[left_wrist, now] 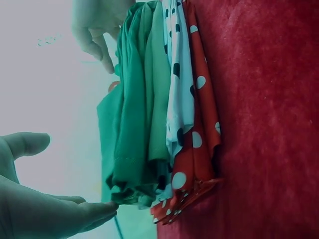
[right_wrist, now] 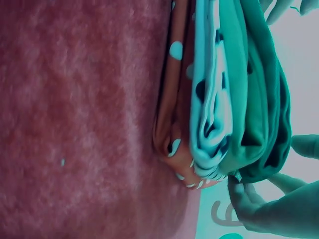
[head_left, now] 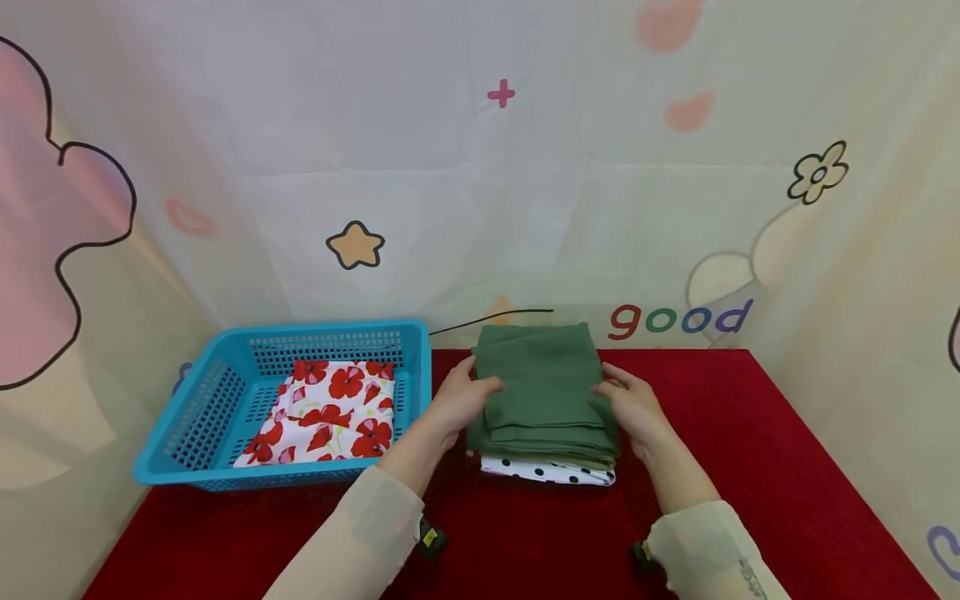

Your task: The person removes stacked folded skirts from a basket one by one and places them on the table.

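A folded dark green cloth (head_left: 543, 379) lies on top of a stack of folded fabric. Below it show a lighter green layer (left_wrist: 158, 99), a white cloth with black dots (head_left: 547, 471) and a red cloth with white dots (left_wrist: 197, 154). My left hand (head_left: 459, 396) is at the stack's left side; its straight fingertips touch the green edge, while the thumb stands apart from the cloth in the left wrist view. On the opposite side my right hand (head_left: 633, 408) holds the green cloth's edge, thumb at the upper face and fingers (right_wrist: 244, 199) at the lower edge.
Left of the stack stands a blue plastic basket (head_left: 423, 375) holding a folded white cloth with red flowers (head_left: 337, 412). Red velvety fabric (head_left: 712, 442) covers the table. A pale printed curtain (head_left: 450, 125) hangs behind and at both sides.
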Action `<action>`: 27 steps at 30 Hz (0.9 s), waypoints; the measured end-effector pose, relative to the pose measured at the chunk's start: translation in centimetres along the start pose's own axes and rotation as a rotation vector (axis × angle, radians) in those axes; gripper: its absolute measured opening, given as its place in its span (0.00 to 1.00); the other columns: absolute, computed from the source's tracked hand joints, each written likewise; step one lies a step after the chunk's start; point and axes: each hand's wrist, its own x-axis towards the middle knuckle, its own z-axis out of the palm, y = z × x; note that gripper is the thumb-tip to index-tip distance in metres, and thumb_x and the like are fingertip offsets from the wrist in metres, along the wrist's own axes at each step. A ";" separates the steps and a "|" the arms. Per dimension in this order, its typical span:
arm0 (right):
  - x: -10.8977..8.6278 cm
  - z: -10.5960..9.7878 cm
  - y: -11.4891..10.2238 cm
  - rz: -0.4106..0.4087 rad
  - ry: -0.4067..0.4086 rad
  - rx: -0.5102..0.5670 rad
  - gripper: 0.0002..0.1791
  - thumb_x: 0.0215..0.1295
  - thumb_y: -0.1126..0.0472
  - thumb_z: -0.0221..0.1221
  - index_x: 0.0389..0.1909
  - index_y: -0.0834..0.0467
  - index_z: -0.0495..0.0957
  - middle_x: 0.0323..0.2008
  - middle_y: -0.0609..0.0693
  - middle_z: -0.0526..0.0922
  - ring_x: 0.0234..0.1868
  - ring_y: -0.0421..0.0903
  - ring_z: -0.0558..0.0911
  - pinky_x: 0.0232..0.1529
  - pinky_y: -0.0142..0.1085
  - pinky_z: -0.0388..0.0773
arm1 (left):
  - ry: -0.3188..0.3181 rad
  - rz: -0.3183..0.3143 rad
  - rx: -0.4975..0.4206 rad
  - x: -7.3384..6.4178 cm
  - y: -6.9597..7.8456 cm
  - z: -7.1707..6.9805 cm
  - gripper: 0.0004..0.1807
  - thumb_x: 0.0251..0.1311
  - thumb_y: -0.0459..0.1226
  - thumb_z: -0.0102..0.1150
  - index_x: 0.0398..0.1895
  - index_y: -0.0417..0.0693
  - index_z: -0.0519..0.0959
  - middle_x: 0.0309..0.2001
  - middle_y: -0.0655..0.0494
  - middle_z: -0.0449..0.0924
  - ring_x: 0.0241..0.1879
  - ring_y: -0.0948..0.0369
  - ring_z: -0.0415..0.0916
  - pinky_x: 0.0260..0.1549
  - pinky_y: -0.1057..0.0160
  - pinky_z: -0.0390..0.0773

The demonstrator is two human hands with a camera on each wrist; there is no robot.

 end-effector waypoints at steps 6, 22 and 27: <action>-0.9 0.5 -0.9 -0.040 0.039 -0.004 0.34 0.78 0.59 0.49 0.82 0.55 0.55 0.80 0.64 0.56 0.81 0.62 0.55 0.78 0.64 0.52 | -0.045 0.068 0.019 -1.4 0.6 -1.0 0.44 0.70 0.42 0.59 0.83 0.42 0.51 0.81 0.41 0.53 0.80 0.41 0.52 0.75 0.37 0.60; -3.1 4.7 -3.9 -0.149 -0.070 0.060 0.32 0.78 0.61 0.52 0.80 0.51 0.61 0.78 0.60 0.61 0.76 0.61 0.64 0.77 0.58 0.62 | -0.026 0.193 0.125 -5.0 1.2 -5.1 0.39 0.72 0.43 0.59 0.82 0.53 0.54 0.79 0.49 0.60 0.81 0.44 0.52 0.77 0.39 0.59; -3.6 6.9 -4.6 -0.180 -0.131 0.099 0.31 0.76 0.62 0.53 0.79 0.51 0.63 0.77 0.60 0.62 0.73 0.60 0.70 0.75 0.54 0.67 | -0.007 0.212 0.182 -6.0 0.7 -7.4 0.40 0.73 0.43 0.59 0.82 0.53 0.53 0.79 0.48 0.60 0.81 0.44 0.52 0.78 0.41 0.58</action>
